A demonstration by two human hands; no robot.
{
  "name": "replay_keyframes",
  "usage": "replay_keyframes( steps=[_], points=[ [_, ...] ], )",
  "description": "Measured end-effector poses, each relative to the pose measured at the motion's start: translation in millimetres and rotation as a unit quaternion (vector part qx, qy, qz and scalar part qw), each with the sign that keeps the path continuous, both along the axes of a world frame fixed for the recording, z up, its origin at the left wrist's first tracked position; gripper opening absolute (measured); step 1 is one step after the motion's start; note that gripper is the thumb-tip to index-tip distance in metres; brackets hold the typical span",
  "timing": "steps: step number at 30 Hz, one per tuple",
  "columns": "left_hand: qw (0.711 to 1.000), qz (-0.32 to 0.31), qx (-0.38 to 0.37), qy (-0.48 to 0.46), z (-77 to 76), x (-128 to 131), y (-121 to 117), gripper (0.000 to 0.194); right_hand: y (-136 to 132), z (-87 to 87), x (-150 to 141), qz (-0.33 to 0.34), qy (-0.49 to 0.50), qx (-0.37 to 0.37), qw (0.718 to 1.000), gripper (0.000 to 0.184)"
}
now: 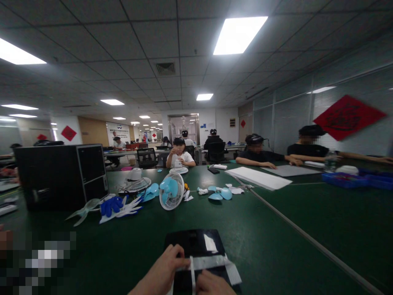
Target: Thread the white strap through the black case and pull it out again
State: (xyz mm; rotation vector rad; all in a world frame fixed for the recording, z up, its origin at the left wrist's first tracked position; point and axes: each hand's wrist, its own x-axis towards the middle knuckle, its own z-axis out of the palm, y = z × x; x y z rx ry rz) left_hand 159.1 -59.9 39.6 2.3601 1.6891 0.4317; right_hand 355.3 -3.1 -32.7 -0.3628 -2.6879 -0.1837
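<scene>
At the near edge of the table lies a flat, dark, glossy panel (pixel 181 239) with rounded corners. A pale, shiny band (pixel 208 262) crosses it, and a ribbed white piece (pixel 233 273) hangs over its right side. My left hand (pixel 166 268) is closed, its fingertips pinching near the top of a thin white strip (pixel 193 272) that stands up from the panel. Curled beside the strip's lower part is my right hand (pixel 213 283), its fingers closed against it; the picture's bottom edge cuts it off.
Beyond the panel are a white fan with blue blades (pixel 172 191), loose blue blades (pixel 219 193) and blue-white gloves (pixel 115 207). A black computer case (pixel 58 176) stands left. White sheets (pixel 259 177) and blue trays (pixel 344 179) lie right. Co-workers sit around the green table (pixel 294 246).
</scene>
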Motion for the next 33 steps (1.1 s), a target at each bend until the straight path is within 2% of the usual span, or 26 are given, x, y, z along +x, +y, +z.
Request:
replay_keyframes(
  steps=[6,12,19,22,25,28,31,33],
  points=[
    [1.000,-0.019,0.009,-0.013,-2.1,-3,1,0.038,-3,6.5,-6,0.014,0.022,0.051,0.998,0.033],
    [1.000,-0.017,-0.004,-0.026,9.0,2,-8,0.047,-3,9.0,-8,0.016,0.015,0.045,0.999,0.032],
    [1.000,0.003,-0.022,-0.022,14.9,5,-11,0.044,4,-7.8,-13,0.007,0.024,0.027,0.999,0.032],
    [1.000,-0.004,-0.019,-0.021,14.0,4,-10,0.043,4,-8.7,-11,-0.007,0.014,0.024,1.000,0.034],
    [1.000,-0.013,-0.011,-0.024,12.6,3,-9,0.043,1,3.2,-5,0.000,-0.019,-0.014,1.000,0.023],
    [1.000,-0.005,-0.015,-0.015,12.5,3,-10,0.046,-3,19.2,1,-0.028,-0.037,-0.095,0.994,0.007],
    [1.000,-0.003,-0.022,-0.014,15.1,4,-11,0.047,-4,29.2,5,-0.049,-0.050,-0.153,0.986,0.007],
    [1.000,-0.006,-0.026,-0.016,18.2,5,-12,0.048,-4,31.7,7,-0.022,-0.057,-0.166,0.984,0.006]
  ],
)
